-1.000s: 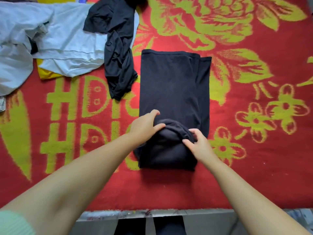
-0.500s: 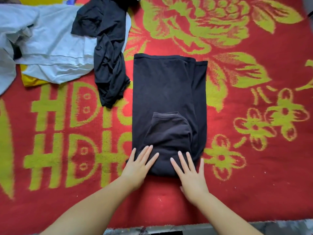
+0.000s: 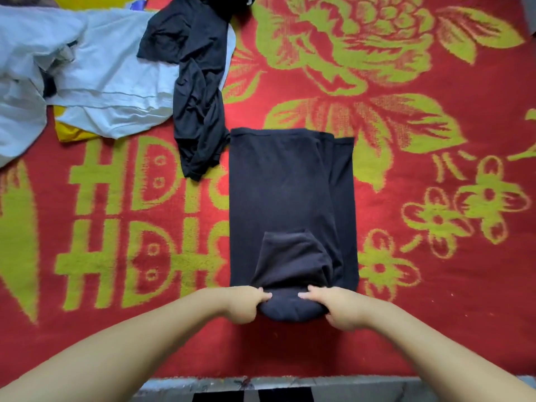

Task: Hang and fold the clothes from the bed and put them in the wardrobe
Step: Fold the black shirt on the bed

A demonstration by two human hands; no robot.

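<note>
Pinching the black top's [image 3: 278, 198] 6 o'clock edge, both hands, left hand [image 3: 246, 304] and right hand [image 3: 338, 307], are clamping it, probably rolling it toward 12 o'clock.

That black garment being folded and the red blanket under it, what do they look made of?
Black garment: seemingly a soft matte knit, perhaps cotton jersey; it lies flat without shine and bunches under both hands. Red blanket: looks like a plush woven pile, probably synthetic; its yellow-green flower pattern has fuzzy edges.
</note>
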